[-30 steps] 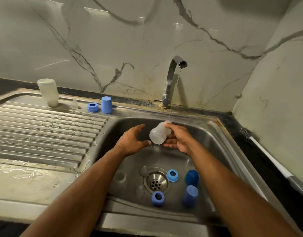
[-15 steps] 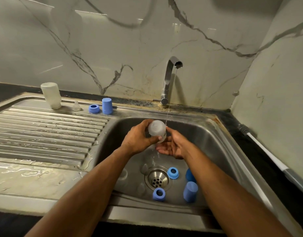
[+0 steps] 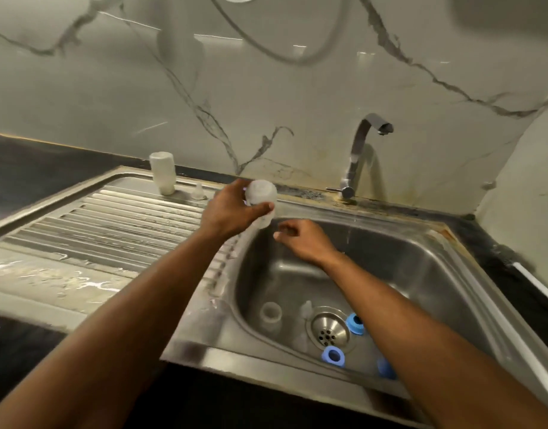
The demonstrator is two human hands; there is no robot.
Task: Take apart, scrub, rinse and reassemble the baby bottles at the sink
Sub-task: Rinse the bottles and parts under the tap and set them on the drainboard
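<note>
Gripping a frosted, capless baby bottle (image 3: 261, 198) upside down, left hand (image 3: 232, 209) fingers wrapped round it, right hand (image 3: 303, 241) loosely curled, holding nothing

No legible text, label or number anywhere.

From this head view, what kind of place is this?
Most likely a home kitchen sink area: a stainless sink with ribbed drainboard, a tap on a marble-look backsplash, and the left hand holding a baby bottle.

Both forearms bare, no sleeves in view. Left hand (image 3: 232, 212) and right hand (image 3: 306, 243): no gloves, rings or watch.
</note>
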